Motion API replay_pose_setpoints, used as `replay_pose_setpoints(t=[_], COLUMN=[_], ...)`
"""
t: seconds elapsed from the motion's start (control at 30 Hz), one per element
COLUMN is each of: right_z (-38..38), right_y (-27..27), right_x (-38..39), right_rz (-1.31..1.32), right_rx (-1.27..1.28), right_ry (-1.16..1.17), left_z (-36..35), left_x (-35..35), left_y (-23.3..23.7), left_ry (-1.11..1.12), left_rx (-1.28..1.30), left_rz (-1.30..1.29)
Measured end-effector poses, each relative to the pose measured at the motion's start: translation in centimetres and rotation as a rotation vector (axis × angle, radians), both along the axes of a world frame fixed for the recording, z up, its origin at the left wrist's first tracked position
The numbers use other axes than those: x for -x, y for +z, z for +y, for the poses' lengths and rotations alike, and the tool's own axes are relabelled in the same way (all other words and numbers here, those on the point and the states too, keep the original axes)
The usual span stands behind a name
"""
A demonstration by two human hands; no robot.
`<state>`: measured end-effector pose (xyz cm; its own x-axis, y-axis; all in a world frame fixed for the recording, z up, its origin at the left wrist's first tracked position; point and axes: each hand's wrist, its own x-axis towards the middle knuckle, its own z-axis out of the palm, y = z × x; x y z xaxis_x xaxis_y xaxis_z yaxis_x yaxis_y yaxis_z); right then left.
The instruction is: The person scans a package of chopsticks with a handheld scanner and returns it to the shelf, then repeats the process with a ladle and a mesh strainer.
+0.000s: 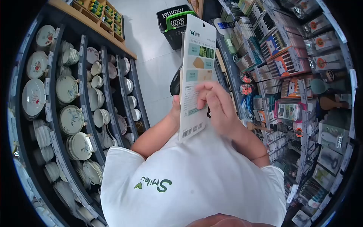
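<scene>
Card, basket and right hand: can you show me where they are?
Card [195,75]: head view, on the middle of its printed face.
Basket [172,40]: head view, on its black side wall.
Right hand [222,108]: head view, mid-hand.

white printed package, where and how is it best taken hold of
Likely pinch the white printed package by its top edge, coming from above: it's thin and flat, that end is free, while the left hand holds one side and the right hand covers part of its face.
</scene>
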<state>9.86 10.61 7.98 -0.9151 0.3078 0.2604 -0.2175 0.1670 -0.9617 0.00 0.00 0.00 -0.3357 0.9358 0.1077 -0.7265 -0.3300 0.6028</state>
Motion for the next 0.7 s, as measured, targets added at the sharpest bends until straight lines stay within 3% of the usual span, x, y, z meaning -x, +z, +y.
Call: replay_pose_setpoints(t=[0.1, 0.2, 0.27, 0.37, 0.5, 0.57, 0.7], right_z=[0.1, 0.2, 0.3, 0.5, 0.5, 0.6, 0.7], right_y=[0.1, 0.6, 1.1, 1.4, 0.9, 0.6, 0.2], right_x=[0.4, 0.5, 0.5, 0.6, 0.9, 0.9, 0.8], right_rz=[-0.026, -0.054, -0.159, -0.186, -0.184, -0.172, -0.177], right_rx=[0.022, 0.012, 0.035, -0.016, -0.298, -0.363, -0.347], right_ry=[-0.025, -0.012, 0.018, 0.019, -0.093, -0.182, -0.205], left_z=[-0.2, -0.3, -0.2, 0.3, 1.1, 1.1, 0.7], left_x=[0.4, 0.3, 0.1, -0.2, -0.2, 0.9, 0.7], left_y=[-1.0, -1.7, -1.6, 4.2, 1.1, -1.1, 0.7], left_ry=[-0.014, -0.037, -0.049, -0.004, 0.064, -0.070, -0.059], left_rx=[0.062, 0.094, 0.090, 0.203, 0.172, -0.136, -0.013], left_rz=[0.050, -0.056, -0.266, -0.356, -0.269, -0.235, -0.189])
